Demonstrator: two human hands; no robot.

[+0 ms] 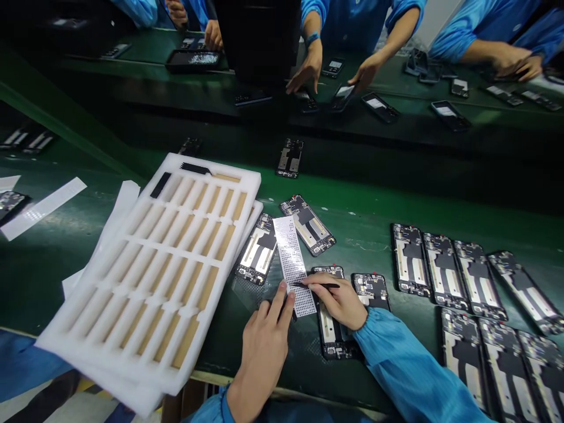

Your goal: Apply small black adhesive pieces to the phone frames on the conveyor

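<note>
Occlusion first. Lower end of white perforated strip (291,261) partly covered by fingertips of left hand (264,343); dots on it too small to resolve as holes or parts. Middle of black phone frame with exposed board (329,335) hidden under right hand (341,304); only top edge and bottom end visible. Rear end of thin black pointed tool (325,286) buried in the fingers; tweezers or probe, cannot tell. Lower right of frame: rows of identical black phone frames (445,273), cut off by right and bottom edges. Left of centre: white foam tray with long slots (145,282), cut off at lower left, overlapping another phone frame (258,251). Top of frame dark; co-workers' hands (308,70) and blue sleeves visible, detail lost.

Strip look: long, narrow, white, dense dot grid. Lying diagonally on green work surface (365,232) at centre of frame, lower end between both hands.

Grip state. Left hand: not gripping, index and middle fingers extended, tips pressing strip flat at its lower left edge. Right hand: closed in a pinch on the tool, held near horizontal, tip pointing left, touching or just above strip's lower part; contact not resolvable. Right wrist over the phone frame, just right of strip.
</note>
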